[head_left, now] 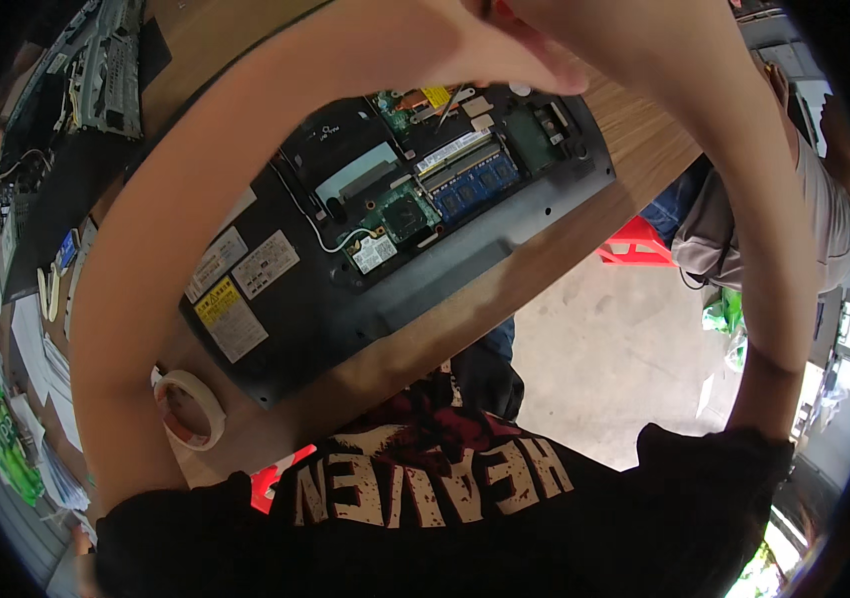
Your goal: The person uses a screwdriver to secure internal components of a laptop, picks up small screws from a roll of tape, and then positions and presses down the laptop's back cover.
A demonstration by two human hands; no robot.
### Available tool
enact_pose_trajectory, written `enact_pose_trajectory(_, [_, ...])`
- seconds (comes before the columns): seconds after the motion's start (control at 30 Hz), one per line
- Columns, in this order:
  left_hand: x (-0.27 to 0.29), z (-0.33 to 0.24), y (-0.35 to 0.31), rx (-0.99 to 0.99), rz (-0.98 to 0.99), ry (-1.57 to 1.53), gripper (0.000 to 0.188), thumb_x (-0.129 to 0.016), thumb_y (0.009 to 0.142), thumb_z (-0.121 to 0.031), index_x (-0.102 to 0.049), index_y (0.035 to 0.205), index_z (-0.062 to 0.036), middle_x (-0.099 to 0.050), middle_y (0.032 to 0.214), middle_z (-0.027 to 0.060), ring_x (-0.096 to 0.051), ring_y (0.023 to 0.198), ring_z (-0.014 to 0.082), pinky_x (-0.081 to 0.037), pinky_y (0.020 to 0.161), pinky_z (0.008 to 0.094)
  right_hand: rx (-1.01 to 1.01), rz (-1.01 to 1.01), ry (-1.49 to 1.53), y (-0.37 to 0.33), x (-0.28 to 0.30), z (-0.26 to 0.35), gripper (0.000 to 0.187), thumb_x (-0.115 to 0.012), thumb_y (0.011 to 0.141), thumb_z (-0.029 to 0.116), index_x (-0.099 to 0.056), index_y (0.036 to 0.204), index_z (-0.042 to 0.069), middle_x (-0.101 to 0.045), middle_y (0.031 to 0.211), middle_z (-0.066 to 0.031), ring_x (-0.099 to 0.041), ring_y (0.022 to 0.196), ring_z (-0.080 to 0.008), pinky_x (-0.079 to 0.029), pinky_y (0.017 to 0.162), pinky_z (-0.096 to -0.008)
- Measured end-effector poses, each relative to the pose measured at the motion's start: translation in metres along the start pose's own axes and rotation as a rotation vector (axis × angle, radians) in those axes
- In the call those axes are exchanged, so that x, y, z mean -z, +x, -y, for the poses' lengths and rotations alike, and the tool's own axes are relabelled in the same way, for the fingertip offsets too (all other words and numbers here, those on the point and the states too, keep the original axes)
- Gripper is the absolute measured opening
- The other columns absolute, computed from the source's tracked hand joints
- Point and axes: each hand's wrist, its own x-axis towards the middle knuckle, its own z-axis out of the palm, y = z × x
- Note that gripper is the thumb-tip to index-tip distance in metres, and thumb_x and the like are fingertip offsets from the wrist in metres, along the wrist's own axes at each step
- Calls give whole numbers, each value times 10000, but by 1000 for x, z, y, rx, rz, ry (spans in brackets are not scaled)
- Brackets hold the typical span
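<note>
An upturned dark laptop [425, 274] lies on the wooden table, its bottom cover off. Inside show a blue memory module [475, 186], a small white-labelled card [373, 253] with a white cable, and a copper-coloured part near the far edge. My left hand [490, 50] reaches over that far edge, a finger or thumb stretched to the right. Close against it, my right hand [550, 15] is mostly cut off by the top of the picture. A bit of red shows between them, too small to name. The fingertips of both hands are hidden, so whatever they hold cannot be made out.
A tape roll [190, 410] sits by the laptop's near left corner. Opened metal computer chassis parts [106, 70] stand at the far left, with papers [44, 384] below. At right are a red stool [636, 244] and another person's leg in grey shorts [719, 244].
</note>
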Motion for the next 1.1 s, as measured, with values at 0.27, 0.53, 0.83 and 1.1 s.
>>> enact_pose_trajectory(0.27, [56,30,-104,40,-100,485,281,-586,839,-89,-633,1113,-49,-599,1155,108,-554,1096,251,-390,971,362,-1059,-349,917,-132,-52,-63,367,-512,958,230,-551,1239,-2,-648,966,-114,-635,813,-153,-507,694,-232])
enact_pose_trajectory(0.53, [12,21,-148,224,-35,564,552,-653,754,-186,-539,1291,-129,-466,1363,125,-445,1250,321,-330,1022,468,-1410,-732,1882,-214,-98,-19,424,-441,972,390,-466,660,103,-401,631,-20,-325,557,-130,-272,533,-267])
enact_pose_trajectory(0.83, [0,48,-110,105,69,506,728,-649,709,-389,-462,1349,-99,-403,1428,111,-382,1323,258,-235,1081,524,-1456,-748,1670,-221,-117,-16,415,-415,972,343,-423,635,100,-353,608,-22,-318,558,-136,-268,522,-268])
enact_pose_trajectory(1.1, [-2,56,-109,138,113,483,727,-638,715,-405,-463,1346,-91,-421,1414,106,-390,1320,235,-190,1091,547,-1508,-710,1551,-212,-118,-12,431,-384,987,355,-386,632,109,-343,594,-19,-298,524,-125,-252,474,-241])
